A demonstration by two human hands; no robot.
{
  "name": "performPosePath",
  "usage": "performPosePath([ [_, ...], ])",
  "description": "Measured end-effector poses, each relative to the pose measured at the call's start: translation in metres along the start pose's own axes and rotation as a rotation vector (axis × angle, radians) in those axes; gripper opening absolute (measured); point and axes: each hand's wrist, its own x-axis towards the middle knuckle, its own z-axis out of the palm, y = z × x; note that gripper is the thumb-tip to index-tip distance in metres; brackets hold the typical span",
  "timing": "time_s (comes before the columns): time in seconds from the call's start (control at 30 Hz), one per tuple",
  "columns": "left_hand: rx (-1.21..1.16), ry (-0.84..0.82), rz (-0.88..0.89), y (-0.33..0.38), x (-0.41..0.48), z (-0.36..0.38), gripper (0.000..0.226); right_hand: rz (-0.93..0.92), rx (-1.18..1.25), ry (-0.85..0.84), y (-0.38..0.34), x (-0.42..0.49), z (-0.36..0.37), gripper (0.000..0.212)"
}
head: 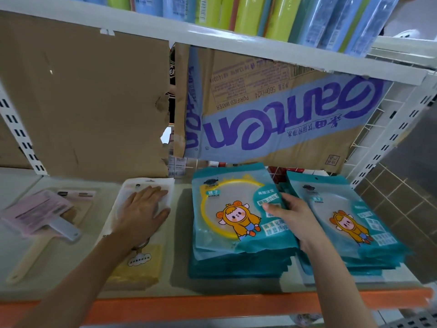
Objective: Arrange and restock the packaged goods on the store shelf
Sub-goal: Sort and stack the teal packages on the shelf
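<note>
Store shelf (181,233), pale deck with an orange front edge (212,306). Its back is closed off by plain cardboard (82,102) on the left and a printed carton sheet (283,119), upside down, on the right. An upper shelf (212,41) carries green and blue packs (248,13), cut off by the top of the frame.

Hidden or unclear: the right hand's fingers disappear between the two teal stacks. How many packs they take in cannot be told. The wrist covers the middle of the white pack (139,266). The goods seen through the cardboard gap are not legible. The pink pack (35,211) at the left end is blurred.

Room: a bare strip of deck lies between the white pack and the middle stack (236,263). The right stack (350,221) sits at the shelf's right end, its front near the orange edge. The two stacks almost touch.

Left hand (142,214): flat, fingers straight, pressing on the white pack's upper half.

Right hand (293,218): thumb on the face of the top teal pack (227,209), fingers curled round its right edge, gripping it.

The teal pack lies flat, marked MIRROR, with a yellow ring and a cartoon figure in a yellow hood.
</note>
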Motion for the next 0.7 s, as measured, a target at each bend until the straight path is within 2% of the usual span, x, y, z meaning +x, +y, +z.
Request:
performPosePath([
  [0.2,-0.016,0.003,-0.003,0.001,-0.001,-0.001,0.051,-0.043,-0.217,0.154,0.014,0.001,-0.002,0.014],
  [0.4,-0.001,0.002,-0.009,0.002,-0.001,-0.001,0.051,-0.059,-0.466,0.252,0.025,0.001,-0.003,0.028],
  [0.57,0.022,-0.014,-0.006,0.002,-0.001,0.000,0.051,-0.059,-0.463,0.288,0.028,0.008,-0.001,0.046],
  [0.7,0.043,-0.031,-0.010,0.002,0.000,0.001,0.051,-0.055,-0.483,0.277,0.027,0.008,0.001,0.048],
])
